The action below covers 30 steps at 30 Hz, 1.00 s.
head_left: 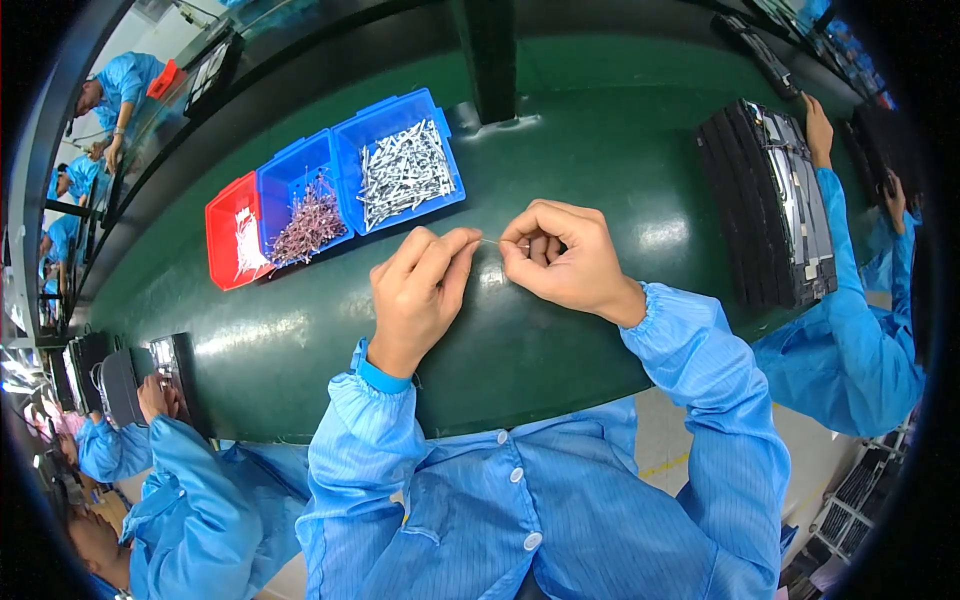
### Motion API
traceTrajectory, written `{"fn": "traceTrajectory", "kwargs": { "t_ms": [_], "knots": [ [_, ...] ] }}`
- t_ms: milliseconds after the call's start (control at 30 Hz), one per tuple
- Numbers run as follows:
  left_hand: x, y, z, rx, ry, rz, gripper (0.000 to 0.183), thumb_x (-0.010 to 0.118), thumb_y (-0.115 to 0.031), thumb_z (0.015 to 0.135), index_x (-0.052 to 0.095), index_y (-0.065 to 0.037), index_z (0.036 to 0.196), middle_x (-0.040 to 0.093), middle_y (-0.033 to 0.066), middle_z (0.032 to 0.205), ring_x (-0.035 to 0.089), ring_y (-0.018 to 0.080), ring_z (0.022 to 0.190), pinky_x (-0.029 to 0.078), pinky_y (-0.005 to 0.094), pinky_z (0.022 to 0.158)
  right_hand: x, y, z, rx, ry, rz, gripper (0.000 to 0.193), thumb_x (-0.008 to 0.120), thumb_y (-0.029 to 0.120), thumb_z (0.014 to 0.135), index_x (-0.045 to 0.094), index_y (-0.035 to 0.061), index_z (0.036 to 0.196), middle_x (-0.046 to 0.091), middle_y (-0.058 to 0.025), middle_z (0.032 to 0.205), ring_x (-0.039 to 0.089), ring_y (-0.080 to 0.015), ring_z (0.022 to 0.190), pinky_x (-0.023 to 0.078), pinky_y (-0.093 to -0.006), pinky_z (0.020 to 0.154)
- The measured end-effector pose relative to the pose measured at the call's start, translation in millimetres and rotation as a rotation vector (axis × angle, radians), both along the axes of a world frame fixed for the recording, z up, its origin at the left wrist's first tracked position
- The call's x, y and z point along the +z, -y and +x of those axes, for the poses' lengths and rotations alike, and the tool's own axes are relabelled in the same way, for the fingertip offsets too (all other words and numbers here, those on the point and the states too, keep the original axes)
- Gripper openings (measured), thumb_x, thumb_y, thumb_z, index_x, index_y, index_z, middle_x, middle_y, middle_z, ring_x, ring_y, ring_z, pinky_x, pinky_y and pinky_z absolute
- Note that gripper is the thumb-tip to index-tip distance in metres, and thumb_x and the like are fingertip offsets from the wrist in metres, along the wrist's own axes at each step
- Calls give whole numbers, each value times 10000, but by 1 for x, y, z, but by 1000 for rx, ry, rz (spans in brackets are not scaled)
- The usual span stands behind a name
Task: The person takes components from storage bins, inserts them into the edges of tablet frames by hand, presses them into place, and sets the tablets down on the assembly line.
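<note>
Nearest, above the dark green glossy worktable (560, 340), the left hand (415, 295) and right hand (560, 262) meet, each pinched closed with thumb and forefinger on one end of a thin, pale wire-like piece (489, 241) stretched between them. One piece looks in hand, apparently mid-handling; no finished pieces are visible on the table. Beyond the hands, up and left on that table, stand three open plastic bins: blue with silvery pins (403, 172), blue with purplish leaded parts (308, 218), red with white bits (243, 243); all hold stock, so much seems left.
</note>
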<state>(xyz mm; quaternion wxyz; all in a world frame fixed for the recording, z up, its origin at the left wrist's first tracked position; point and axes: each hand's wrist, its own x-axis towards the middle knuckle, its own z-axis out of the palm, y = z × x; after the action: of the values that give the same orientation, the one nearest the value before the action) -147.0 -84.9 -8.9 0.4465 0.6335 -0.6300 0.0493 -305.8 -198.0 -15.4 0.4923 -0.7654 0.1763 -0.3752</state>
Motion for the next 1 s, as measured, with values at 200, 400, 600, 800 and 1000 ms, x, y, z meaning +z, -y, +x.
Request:
{"fn": "traceTrajectory", "kwargs": {
  "t_ms": [200,400,600,800,1000],
  "knots": [
    [3,1,0,5,-60,-10,192,752,36,787,724,-58,952,531,59,690,534,172,536,417,304,476,4,4,-5,-4,-29,81,90,742,36,740,674,13,794,623,-28,698,521,-35,537,407,-211,478],
    [3,-4,3,16,-37,9,157,730,56,814,709,-35,941,497,54,672,484,142,513,375,287,463,2,9,1,21,16,90,65,741,7,788,678,5,805,616,8,690,498,-3,544,383,-181,475],
    [0,0,-5,14,-76,37,133,720,53,829,703,-13,943,434,43,671,422,120,525,338,286,463,1,21,-7,43,26,203,52,712,-15,818,663,0,825,629,11,711,500,3,549,374,-177,473],
    [-13,1,-15,-1,-290,69,104,719,24,852,709,4,954,385,0,674,343,79,556,276,251,491,4,35,-7,-40,58,548,73,682,54,847,646,-10,843,628,-14,689,524,-29,513,399,-199,429],
    [-22,3,-22,-54,-967,438,106,712,-67,909,716,19,971,345,-125,633,302,-7,578,232,192,515,-5,40,-6,-77,-21,667,81,657,73,879,648,-7,881,624,-44,706,516,-53,506,390,-206,421]
  ]
}}
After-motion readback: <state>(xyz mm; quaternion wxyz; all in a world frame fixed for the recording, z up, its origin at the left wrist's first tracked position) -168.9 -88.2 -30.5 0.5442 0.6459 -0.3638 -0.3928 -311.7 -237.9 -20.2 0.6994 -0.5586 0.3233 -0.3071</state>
